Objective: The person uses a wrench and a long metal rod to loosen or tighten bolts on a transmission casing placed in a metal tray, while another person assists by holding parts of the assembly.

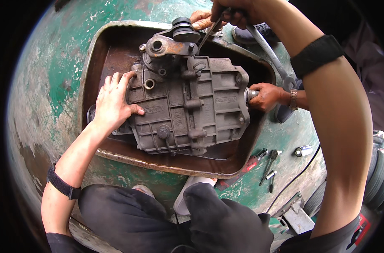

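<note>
A grey cast-metal gearbox housing point(170, 109) lies in a brown, rusty metal tray point(116, 158). My left hand point(113, 101) rests spread on its left end, the thumb on the ribbed face. Beyond the housing, my right hand point(234, 12) is closed round a thin metal bar point(208, 37), which slants down beside the bracket point(168, 46) with its black rollers point(184, 30). Another person's hand point(201, 20) is at those rollers. That person's other hand point(265, 96) grips the shaft end at the housing's right.
A large wrench point(265, 46) runs from near my right hand down past the tray's right rim. On the green floor lie a ratchet point(271, 163), a red power tool point(244, 170) and a socket point(303, 151). Black tyre-like rings point(377, 177) stand at the right. A black cable point(295, 181) crosses the floor.
</note>
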Demonstrator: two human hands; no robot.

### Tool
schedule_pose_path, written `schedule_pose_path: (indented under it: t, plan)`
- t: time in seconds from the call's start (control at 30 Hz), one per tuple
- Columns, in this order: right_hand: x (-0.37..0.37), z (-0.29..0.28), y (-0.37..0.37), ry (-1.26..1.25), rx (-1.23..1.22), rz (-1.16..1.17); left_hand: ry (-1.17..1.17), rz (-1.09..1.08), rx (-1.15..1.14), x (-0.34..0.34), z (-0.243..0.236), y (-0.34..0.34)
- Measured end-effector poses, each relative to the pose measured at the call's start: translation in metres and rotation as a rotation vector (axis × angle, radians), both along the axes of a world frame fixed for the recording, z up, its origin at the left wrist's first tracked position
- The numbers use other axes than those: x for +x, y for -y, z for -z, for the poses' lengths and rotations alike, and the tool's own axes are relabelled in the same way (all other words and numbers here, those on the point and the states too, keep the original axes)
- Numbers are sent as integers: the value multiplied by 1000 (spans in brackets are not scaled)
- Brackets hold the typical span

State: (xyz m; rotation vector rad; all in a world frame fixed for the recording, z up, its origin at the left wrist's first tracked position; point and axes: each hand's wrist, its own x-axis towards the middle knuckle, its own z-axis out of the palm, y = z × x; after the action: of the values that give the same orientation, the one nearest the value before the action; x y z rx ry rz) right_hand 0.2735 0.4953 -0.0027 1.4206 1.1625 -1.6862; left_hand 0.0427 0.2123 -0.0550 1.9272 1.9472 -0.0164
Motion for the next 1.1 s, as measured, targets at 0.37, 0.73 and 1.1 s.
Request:
schedule_pose_path:
  t: [0.37,0.73,1.1]
  plan:
    - [-14,24,-28,-156,-67,-60,-53,-12,-30,9,-9,-5]
    - [-22,9,-23,-104,41,-123,10,157,-11,-4,-12,-12]
    - [-19,5,-13,-61,117,-233,0,303,4,-11,-8,-29]
